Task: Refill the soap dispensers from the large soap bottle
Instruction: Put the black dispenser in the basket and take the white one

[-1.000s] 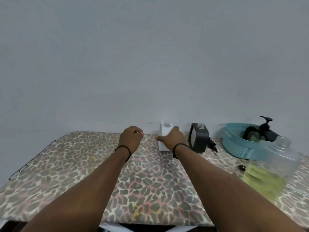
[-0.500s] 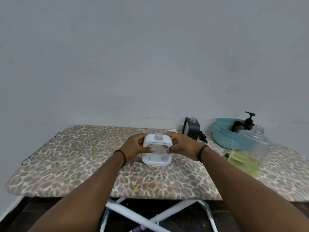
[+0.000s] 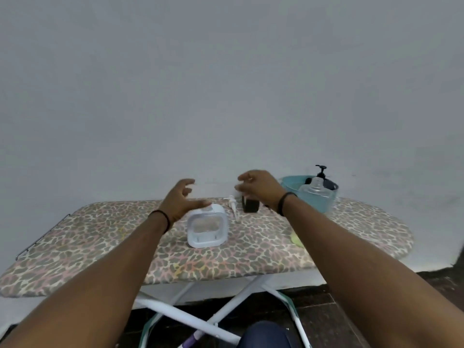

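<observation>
white dispenser mid-board, left hand above

1. The white dispenser before me looks like smooth, slightly glossy plastic.
2. My worktop wears matt leopard-print cloth (over white metal legs).
3. The teal basket is plastic; the large soap bottle clear, glossy.

left hand: raised, fingers spread, just above white dispenser, holding nothing
right hand: fingers loosely curled, over black dispenser near ironing board's far edge
white pump: lying between the two dispensers
large soap bottle: clear, at teal basket, board's far right
</observation>
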